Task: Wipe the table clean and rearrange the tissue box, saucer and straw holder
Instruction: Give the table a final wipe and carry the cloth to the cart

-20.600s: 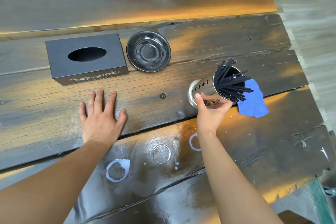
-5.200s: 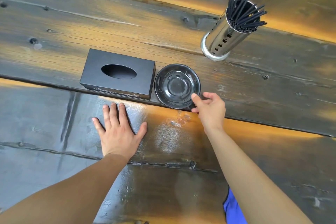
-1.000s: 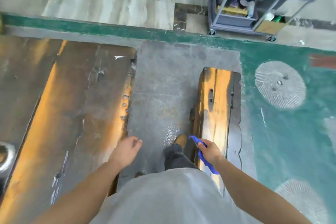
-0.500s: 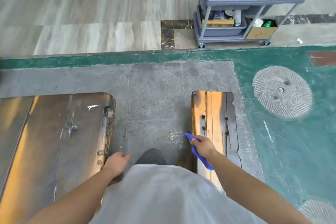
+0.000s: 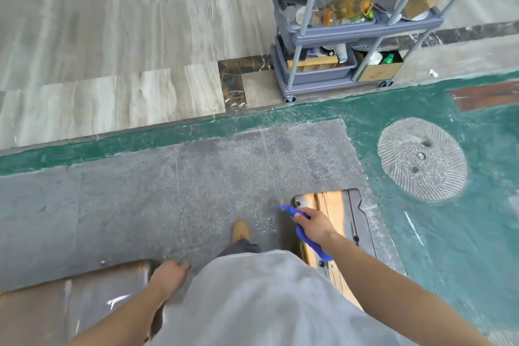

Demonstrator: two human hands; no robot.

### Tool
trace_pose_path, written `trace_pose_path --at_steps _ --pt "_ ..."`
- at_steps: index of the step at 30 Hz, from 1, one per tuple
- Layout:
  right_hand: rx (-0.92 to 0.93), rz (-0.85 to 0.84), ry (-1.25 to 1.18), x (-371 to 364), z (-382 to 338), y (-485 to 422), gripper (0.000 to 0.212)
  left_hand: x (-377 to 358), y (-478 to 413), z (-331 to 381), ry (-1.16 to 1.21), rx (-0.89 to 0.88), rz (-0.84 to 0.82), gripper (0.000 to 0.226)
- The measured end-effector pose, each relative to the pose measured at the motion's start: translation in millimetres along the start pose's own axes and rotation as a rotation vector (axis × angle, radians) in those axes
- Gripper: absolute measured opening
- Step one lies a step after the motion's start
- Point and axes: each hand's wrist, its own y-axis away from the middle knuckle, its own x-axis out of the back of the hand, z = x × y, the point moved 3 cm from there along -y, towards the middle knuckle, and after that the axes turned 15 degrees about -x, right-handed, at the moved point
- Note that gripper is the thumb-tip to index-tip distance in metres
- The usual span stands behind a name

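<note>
My right hand (image 5: 313,223) is shut on a blue cloth (image 5: 307,239), held over the end of a wooden bench (image 5: 341,212) at lower right. My left hand (image 5: 170,274) hangs loosely curled with nothing in it, beside the corner of the dark wooden table (image 5: 84,300) at lower left. The tissue box, saucer and straw holder are out of view. My grey shirt fills the bottom middle, and one tan shoe (image 5: 240,230) shows on the grey floor.
A grey wheeled cart (image 5: 348,34) loaded with bottles and boxes stands at the upper right on the tiled floor. A round metal floor cover (image 5: 421,159) lies in the green floor at right. Grey concrete floor stretches ahead between table and bench.
The view has swung away from the table toward the floor and cart. Table and bench have slid toward the bottom of the frame. My right hand still grips the cloth.
</note>
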Motion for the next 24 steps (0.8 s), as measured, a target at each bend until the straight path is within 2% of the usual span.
trace_pose_path --at_steps 5,12,15,18,22,24 --pt "-0.208 0.071 -0.110 40.7 6.5 -47.0 0.014 58.5 -74.1 116.4 -0.119 -0.202 -0.061 0.037" --pt "-0.481 0.142 -0.284 83.6 43.6 -93.1 0.014 87.0 -155.7 304.5 -0.202 -0.464 -0.167 0.039" --pt "-0.537 0.155 -0.262 105.9 41.9 -121.3 0.008 93.2 -186.3 380.2 -0.249 -0.581 -0.204 0.037" --pt "-0.564 0.121 -0.249 127.1 35.0 -168.2 0.007 100.9 -219.6 439.7 -0.290 -0.597 -0.209 0.031" --pt "-0.535 0.069 -0.233 178.3 -28.5 -215.7 0.018 118.6 -255.4 494.3 -0.336 -0.562 -0.180 0.039" --pt "-0.485 0.053 -0.321 208.2 -69.0 -239.8 0.024 130.1 -270.1 510.0 -0.351 -0.526 -0.157 0.042"
